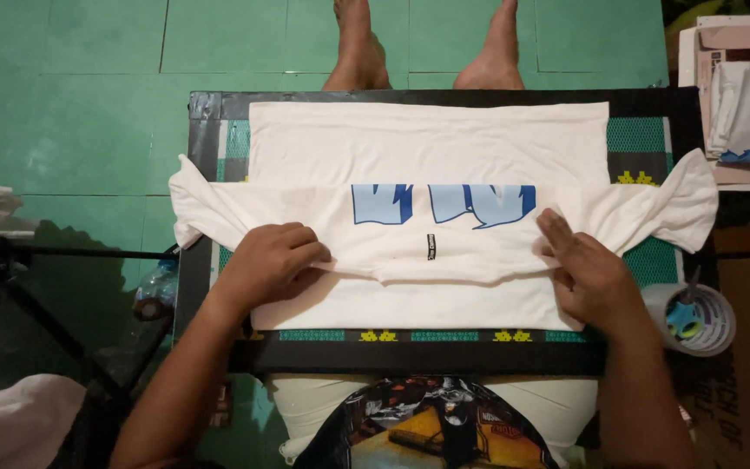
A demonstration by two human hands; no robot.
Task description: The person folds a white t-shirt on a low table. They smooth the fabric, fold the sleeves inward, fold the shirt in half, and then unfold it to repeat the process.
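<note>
white shirt (pixel 427 139) on black-edged table (pixel 410 356)

small dark neck label (pixel 430 247), paper packages (pixel 735 95) top right

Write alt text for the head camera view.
Two bare hands, left hand and right hand, press a folded white T-shirt with blue lettering flat on a black-framed table. A tape roll lies right; bare feet stand on green floor.

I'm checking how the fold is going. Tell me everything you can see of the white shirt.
The white shirt, soft cloth with a blue print, lies flat across the black-framed table, its upper part folded down over the middle, sleeves sticking out at both sides. The left hand grips the folded edge; the right hand presses flat on it.
</note>
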